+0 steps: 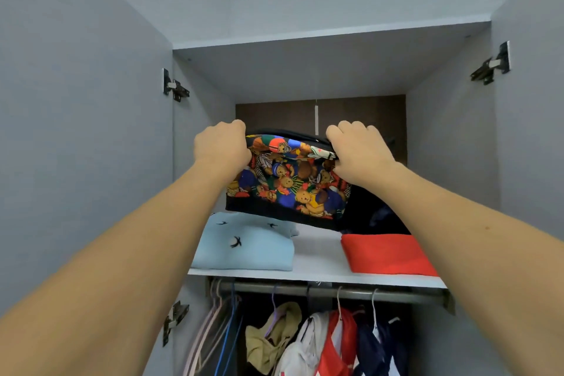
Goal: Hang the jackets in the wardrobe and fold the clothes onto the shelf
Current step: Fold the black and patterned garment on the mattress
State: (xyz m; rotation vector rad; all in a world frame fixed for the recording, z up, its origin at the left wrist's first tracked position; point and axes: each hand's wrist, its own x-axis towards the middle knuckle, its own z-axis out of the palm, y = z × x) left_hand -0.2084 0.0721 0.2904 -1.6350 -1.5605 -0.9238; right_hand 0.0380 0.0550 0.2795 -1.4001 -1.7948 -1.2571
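Note:
A folded garment printed with colourful teddy bears point(287, 183) hangs above the white wardrobe shelf point(317, 253). My left hand point(222, 146) grips its upper left edge and my right hand point(357, 152) grips its upper right edge. On the shelf lie a folded light blue garment with small black birds point(244, 247) at the left and a folded red garment point(387, 253) at the right. A dark garment point(375, 214) sits behind the red one, partly hidden.
Both grey wardrobe doors stand open at left point(85, 131) and right point(531, 101). Under the shelf runs a metal rail point(335, 291) with hangers bearing an olive jacket point(271, 336), a white one, a red one point(338, 342) and a navy one; bare hangers point(213, 330) hang at the left.

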